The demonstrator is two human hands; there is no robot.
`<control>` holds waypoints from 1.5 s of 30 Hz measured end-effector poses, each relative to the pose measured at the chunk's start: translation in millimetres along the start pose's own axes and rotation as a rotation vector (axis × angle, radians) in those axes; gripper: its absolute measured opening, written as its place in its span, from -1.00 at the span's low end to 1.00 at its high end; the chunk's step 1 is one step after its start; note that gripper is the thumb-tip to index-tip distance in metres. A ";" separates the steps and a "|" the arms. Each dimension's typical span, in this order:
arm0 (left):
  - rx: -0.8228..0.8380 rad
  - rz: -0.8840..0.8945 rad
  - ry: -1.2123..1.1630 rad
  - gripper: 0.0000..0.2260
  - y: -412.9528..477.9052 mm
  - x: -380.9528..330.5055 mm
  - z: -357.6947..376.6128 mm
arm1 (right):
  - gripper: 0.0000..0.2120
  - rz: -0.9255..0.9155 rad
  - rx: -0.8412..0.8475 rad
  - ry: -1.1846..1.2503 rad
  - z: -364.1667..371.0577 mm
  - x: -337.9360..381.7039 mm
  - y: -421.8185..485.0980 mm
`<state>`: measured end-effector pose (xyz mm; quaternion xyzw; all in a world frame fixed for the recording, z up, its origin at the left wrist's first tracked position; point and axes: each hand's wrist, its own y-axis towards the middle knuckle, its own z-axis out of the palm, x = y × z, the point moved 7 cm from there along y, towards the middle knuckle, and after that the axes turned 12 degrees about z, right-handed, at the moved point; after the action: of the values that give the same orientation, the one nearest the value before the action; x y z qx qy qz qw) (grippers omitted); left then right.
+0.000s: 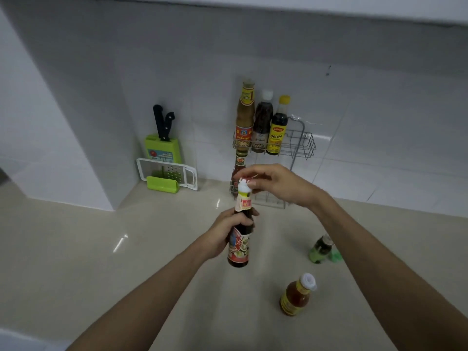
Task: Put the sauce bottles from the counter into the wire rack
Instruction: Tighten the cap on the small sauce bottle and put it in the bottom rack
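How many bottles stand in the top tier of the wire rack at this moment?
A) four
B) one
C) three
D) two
C: the top tier of the wire rack holds a tall tan-sauce bottle, a white-capped dark bottle and a yellow-capped dark bottle, side by side at its left end.

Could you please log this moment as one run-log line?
left hand: holds dark bottle | right hand: on its cap | rack: three bottles on top
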<state>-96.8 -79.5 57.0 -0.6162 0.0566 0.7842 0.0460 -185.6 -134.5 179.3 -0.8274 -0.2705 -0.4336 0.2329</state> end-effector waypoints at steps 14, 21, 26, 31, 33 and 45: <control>0.056 0.103 0.031 -0.77 39.8 -39.1 0.5 | -0.74 -0.066 -0.104 -0.527 -39.1 34.6 31.2; 0.240 0.026 -0.103 -0.75 44.3 -34.8 16.1 | -0.64 -0.188 -0.258 -0.463 -38.9 25.2 23.7; 0.375 -0.077 -0.279 -0.70 38.0 -27.4 20.2 | -0.80 -0.088 0.036 -0.117 -39.2 16.8 22.7; 0.452 -0.116 -0.432 -0.74 27.5 -28.2 29.3 | -0.71 -0.077 0.221 0.050 -34.8 16.2 19.7; 0.476 -0.118 -0.499 -0.75 24.6 -29.5 34.0 | -0.69 -0.079 0.272 0.090 -32.9 17.2 18.8; 0.335 -0.114 -0.329 -0.72 25.7 -21.1 27.2 | -0.72 -0.058 0.189 -0.146 -37.5 24.2 21.3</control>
<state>-121.7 -101.0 84.7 -0.4660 0.1425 0.8499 0.2004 -182.4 -167.7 215.9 -0.8229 -0.3504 -0.3513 0.2769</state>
